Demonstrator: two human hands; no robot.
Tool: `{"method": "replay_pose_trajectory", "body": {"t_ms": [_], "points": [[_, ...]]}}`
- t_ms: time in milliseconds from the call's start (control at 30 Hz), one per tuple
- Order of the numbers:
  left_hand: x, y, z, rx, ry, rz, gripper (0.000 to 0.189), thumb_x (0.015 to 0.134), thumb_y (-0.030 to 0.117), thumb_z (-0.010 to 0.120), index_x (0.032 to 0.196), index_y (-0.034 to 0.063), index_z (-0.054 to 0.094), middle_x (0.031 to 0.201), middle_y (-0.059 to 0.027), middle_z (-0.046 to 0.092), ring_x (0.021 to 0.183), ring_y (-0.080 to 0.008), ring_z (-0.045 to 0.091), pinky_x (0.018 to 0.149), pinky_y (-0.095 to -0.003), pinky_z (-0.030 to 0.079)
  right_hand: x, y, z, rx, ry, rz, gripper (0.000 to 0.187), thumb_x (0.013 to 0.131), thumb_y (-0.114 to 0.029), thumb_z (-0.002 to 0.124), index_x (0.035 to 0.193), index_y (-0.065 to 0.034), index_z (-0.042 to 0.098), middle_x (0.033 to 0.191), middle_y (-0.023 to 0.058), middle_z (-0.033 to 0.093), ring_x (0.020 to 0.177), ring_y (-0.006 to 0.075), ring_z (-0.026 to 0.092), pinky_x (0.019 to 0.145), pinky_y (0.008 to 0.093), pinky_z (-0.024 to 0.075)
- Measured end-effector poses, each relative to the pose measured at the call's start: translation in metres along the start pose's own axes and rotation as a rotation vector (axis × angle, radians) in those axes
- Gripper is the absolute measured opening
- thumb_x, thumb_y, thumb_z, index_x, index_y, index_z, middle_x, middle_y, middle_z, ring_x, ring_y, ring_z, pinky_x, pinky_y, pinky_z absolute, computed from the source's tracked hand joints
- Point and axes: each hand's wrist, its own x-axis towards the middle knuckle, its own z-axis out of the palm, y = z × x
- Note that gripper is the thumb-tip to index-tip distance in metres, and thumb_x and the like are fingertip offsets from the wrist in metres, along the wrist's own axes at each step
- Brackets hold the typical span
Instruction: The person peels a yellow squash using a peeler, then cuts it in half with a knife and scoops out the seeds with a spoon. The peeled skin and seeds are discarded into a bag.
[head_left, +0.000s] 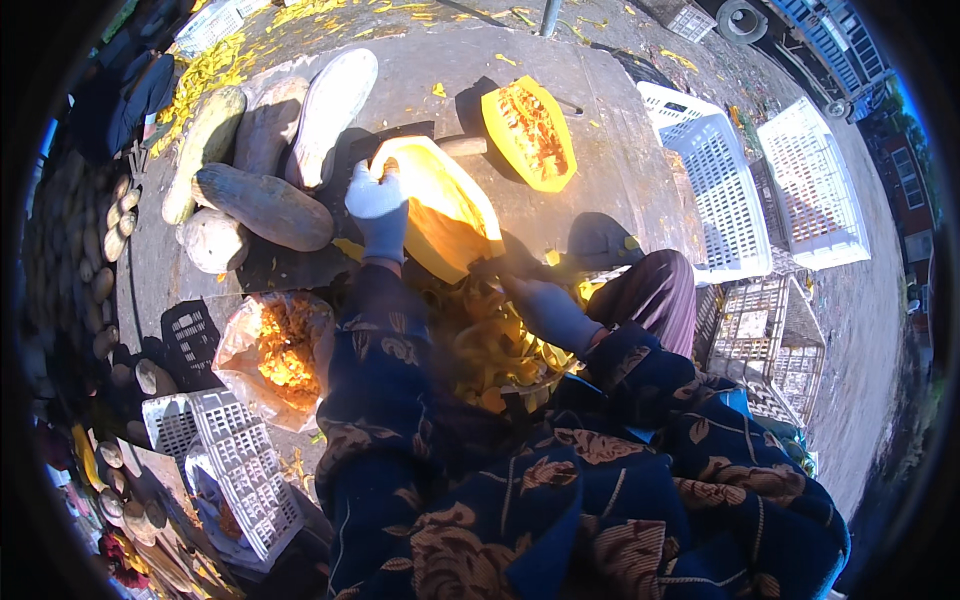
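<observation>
A halved, hollowed-out squash with orange flesh leans at the front of the board. My left hand, in a white glove, grips its far end, thumb inside the hollow. My right hand, also gloved, is closed around a small dark tool at the squash's near end; blur and shadow hide what kind it is. Yellow peelings fill a container below both hands. Behind the held half lies a large knife with a wooden handle. Another squash half, seeds still inside, rests farther back.
Several whole squashes lie on the board at left. A plastic bag of seed pulp stands at lower left, near white crates. More white plastic crates line the right side. A person is at upper left.
</observation>
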Motion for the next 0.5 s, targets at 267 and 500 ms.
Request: {"method": "replay_pose_trajectory", "body": {"t_ms": [267,500], "points": [[0.003,-0.034,0.007,-0.064,0.034,-0.116,0.033,0.083,0.025,0.068,0.095,-0.0057,0.065,0.073,-0.0223,0.067,0.067,-0.0373,0.067,0.06,-0.0414,0.051,0.005,-0.001,-0.002,-0.03,-0.074,0.046,0.034,0.085,-0.003,0.054,0.119,-0.0042,0.05,0.08,0.0208,0.061,0.076,0.0412,0.062,0.066,0.0474,0.0498],[-0.002,-0.05,-0.016,0.053,0.035,-0.189,0.035,0.083,0.028,0.066,0.09,-0.0064,0.065,0.074,-0.0224,0.068,0.069,-0.0377,0.067,0.063,-0.0425,0.051,0.028,0.001,-0.005,-0.01,-0.041,0.017,0.031,0.085,-0.007,0.057,0.116,-0.0056,0.053,0.088,0.0221,0.064,0.081,0.0411,0.063,0.069,0.0466,0.0515]]}}
